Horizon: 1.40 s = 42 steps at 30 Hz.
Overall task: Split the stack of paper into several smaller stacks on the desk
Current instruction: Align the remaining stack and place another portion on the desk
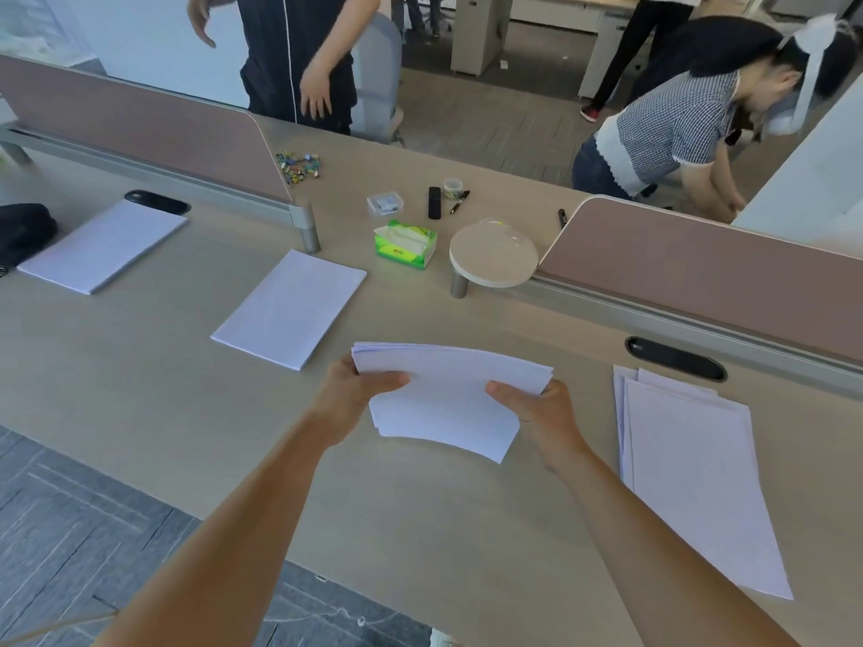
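Left hand (359, 389) and right hand (537, 403) each clamp a short edge of the paper bundle (443, 403), held above the desk (420, 530) centre. Long axis runs 9-to-3. Bare desk lies directly beneath; laid stacks sit at 10, 11 and 3 o'clock.
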Each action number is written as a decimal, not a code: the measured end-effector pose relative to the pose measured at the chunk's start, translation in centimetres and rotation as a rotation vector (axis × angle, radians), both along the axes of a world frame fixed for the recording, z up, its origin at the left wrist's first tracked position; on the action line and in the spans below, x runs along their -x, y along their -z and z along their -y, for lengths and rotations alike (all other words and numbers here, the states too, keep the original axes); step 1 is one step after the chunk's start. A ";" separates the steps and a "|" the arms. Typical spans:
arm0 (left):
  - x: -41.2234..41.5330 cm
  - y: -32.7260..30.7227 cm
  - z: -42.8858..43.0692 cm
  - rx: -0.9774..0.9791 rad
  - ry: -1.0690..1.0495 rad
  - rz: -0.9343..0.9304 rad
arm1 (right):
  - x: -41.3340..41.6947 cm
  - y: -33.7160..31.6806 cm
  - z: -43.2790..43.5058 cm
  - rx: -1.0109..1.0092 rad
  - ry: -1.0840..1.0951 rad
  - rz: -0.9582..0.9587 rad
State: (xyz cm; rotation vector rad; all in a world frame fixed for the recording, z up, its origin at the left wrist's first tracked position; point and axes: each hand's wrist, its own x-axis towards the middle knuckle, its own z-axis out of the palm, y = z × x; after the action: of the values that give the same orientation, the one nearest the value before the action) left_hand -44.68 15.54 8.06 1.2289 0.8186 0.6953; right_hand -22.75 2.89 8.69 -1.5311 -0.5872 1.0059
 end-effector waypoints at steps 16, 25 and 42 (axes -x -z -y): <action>-1.9 -2.2 0.4 -0.002 -0.151 0.034 | -1.2 -0.3 -0.8 -0.050 -0.033 -0.045; -4.3 -3.3 1.1 0.082 -0.368 -0.042 | -1.1 -0.5 -0.6 0.021 -0.067 -0.066; -4.6 -3.8 0.0 0.130 -0.550 -0.154 | -0.9 0.0 -0.3 0.049 -0.094 -0.019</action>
State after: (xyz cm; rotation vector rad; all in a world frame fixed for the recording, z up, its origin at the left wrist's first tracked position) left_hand -40.13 15.56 11.88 0.9488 1.3338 0.9769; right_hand -21.86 3.19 8.71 -1.5462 -0.6302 1.1130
